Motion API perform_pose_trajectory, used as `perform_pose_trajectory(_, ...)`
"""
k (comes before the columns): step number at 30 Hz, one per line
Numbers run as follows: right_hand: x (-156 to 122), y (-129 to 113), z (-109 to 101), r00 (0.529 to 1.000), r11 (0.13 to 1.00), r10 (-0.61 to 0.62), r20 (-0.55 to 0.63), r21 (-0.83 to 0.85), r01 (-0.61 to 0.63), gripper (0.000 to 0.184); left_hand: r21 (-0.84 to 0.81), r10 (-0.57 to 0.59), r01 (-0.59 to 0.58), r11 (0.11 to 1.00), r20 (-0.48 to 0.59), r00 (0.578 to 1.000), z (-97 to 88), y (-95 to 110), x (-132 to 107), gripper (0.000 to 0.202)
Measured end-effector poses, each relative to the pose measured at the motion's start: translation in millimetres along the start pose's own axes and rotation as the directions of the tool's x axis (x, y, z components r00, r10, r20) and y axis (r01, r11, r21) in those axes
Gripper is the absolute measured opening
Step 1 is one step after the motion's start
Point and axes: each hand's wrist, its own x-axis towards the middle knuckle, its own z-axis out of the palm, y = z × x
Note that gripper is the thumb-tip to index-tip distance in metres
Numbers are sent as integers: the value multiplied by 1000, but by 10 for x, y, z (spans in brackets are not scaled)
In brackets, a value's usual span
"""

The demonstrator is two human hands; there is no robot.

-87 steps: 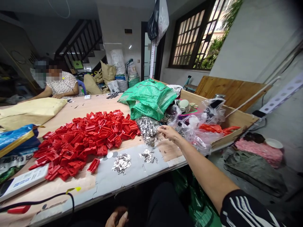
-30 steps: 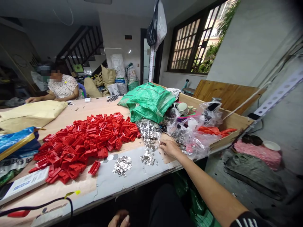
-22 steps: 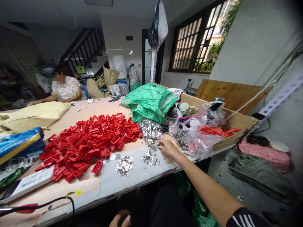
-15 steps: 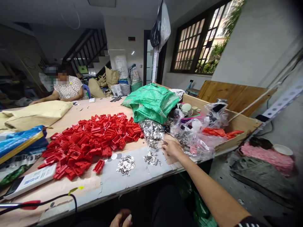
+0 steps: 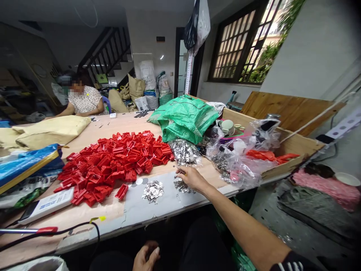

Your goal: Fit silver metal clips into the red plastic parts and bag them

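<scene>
My right hand [image 5: 192, 177] reaches across the table, fingers curled over a small heap of silver metal clips [image 5: 179, 184] below a clear bag of the same clips [image 5: 185, 152]. A second little heap of clips [image 5: 152, 190] lies to its left. A big pile of red plastic housings [image 5: 115, 162] covers the middle of the table, with one loose red housing [image 5: 122, 191] near the front. My left hand [image 5: 146, 256] rests low on my lap, fingers loosely curled, holding nothing I can see.
A green woven sack [image 5: 184, 118] and clear plastic bags [image 5: 242, 158] sit by a wooden tray [image 5: 293, 145] at the right. A blue bag [image 5: 26, 167], a white box [image 5: 46, 205], a black cable [image 5: 70, 229] lie left. Another person [image 5: 81, 99] sits at the far end.
My right hand has drawn back from the clip bag's mouth toward the front edge, dragging over the small clip heap. The view has shifted slightly; my left hand shows more.
</scene>
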Motion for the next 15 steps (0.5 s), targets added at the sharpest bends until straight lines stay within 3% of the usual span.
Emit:
perform_pose_trajectory(7, 181, 356, -229, 991, 986, 105, -88, -120, -115, 18, 68, 26, -28, 997, 40, 999, -56, 50, -9, 60)
perform_pose_trajectory(11, 298, 465, -222, 992, 975, 126, -24, -182, -128, 18, 108, -6, -1, 994, 57, 998, -30, -11, 20, 63)
perform_pose_trajectory(15, 400, 432, -103, 994, 973, 95, 56, -214, -81, 32, 135, -23, 17, 991, 45, 999, -25, -65, 42, 64)
